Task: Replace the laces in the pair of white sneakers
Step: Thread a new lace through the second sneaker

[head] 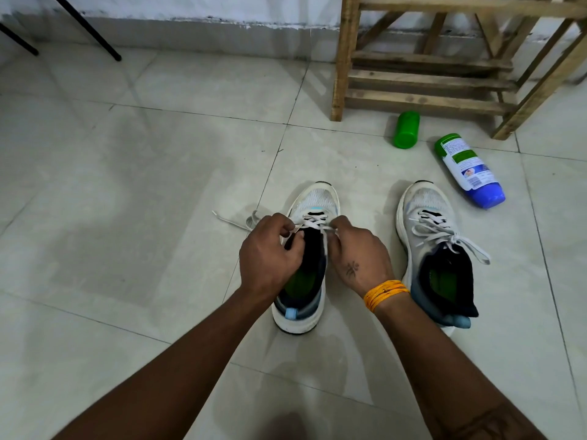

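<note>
Tiled floor (158, 185) with two white sneakers side by side, toes away from the viewer. Beyond the right sneaker (435, 249), which is fully laced, lie a blue-capped bottle (468, 169), a green bottle (406, 130) and a wooden rack (428, 68). Over the left sneaker (313, 249), the left hand (270, 258) and right hand (359, 255), fingers curled, each pinch the lace (314, 222) at the upper eyelets; one lace end trails leftward.

I'm sat on a pale tiled floor (158, 154) with dark grout lines and a dull sheen. A rough wooden rack (425, 74) stands against the scuffed white wall (190, 7). Left of the rack, two thin black legs (92, 30) slant down onto the tiles.
</note>
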